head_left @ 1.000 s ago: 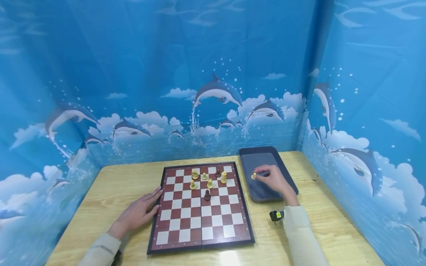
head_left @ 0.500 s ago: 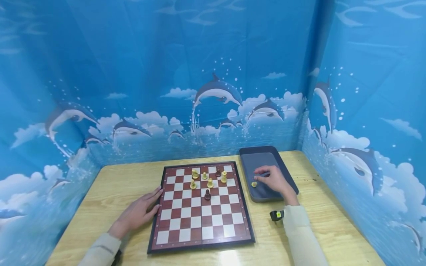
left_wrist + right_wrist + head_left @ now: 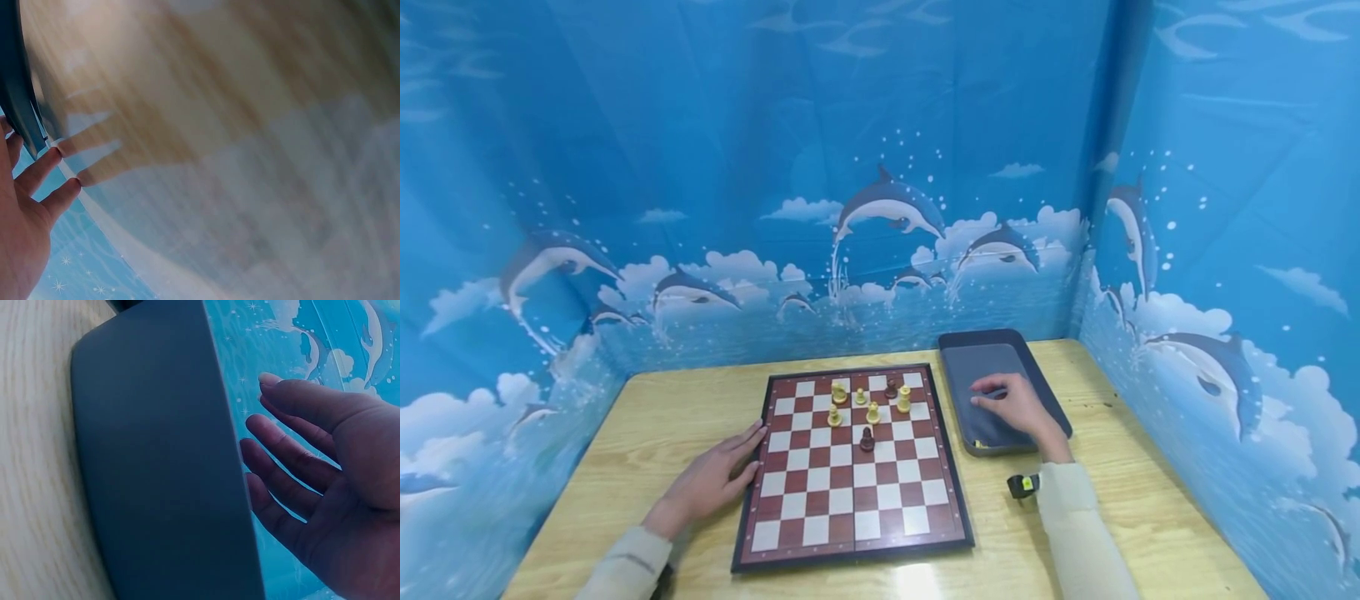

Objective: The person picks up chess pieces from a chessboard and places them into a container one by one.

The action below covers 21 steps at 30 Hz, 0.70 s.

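Observation:
My left hand (image 3: 715, 473) lies on the table with its fingertips at the left edge of the chessboard (image 3: 880, 500). In the left wrist view, the left fingers (image 3: 40, 172) reach the dark board edge. Over the dark tray (image 3: 958, 342), to the right of the board, hovers my right hand (image 3: 1018, 404), its fingers loosely bent and holding nothing. A small yellow chess piece (image 3: 977, 443) lies at the tray's near end, mostly hidden by the rim. On the board's far half stand several yellow pieces, among them a knight (image 3: 839, 394), and two dark ones, one a pawn (image 3: 867, 439).
The wooden table (image 3: 1000, 542) carries both board and tray. A black wrist camera (image 3: 1023, 486) with a yellow-green mark sits by the right sleeve. Blue dolphin-print curtains (image 3: 880, 167) enclose the table at the back and sides.
The right hand has let go of the yellow chess piece. It fell into the tray and slid or rolled toward the near end. The left hand and the board have stayed put.

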Available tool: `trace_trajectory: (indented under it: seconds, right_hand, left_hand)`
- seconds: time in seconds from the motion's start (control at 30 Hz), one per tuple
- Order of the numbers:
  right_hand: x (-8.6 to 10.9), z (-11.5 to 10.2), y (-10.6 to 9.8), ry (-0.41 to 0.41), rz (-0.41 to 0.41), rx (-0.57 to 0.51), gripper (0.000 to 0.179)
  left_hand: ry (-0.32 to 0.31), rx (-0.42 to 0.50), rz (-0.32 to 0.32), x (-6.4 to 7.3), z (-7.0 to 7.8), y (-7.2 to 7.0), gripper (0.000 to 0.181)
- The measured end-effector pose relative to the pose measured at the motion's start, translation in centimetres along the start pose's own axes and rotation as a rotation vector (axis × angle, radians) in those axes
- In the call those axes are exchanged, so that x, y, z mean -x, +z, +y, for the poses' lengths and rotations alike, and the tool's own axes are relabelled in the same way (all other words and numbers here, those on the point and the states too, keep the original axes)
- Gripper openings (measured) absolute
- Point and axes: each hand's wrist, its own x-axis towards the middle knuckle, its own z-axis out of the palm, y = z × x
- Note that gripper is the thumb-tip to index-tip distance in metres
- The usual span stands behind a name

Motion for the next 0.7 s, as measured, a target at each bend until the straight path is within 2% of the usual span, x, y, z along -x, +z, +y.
trace_trajectory:
  seconds: [0.3, 0.7]
  right_hand:
    - [0.1, -0.7, -0.3, -0.005, -0.004, -0.050, 0.028]
    - [-0.1, -2.3, 0.8, -0.045, -0.041, -0.106, 0.032]
  left_hand:
    - [0.017, 0.002, 0.020, 0.1, 0.0, 0.0, 0.058]
    - [-0.012, -0.002, -0.004, 0.0, 0.3, -0.2, 0.059]
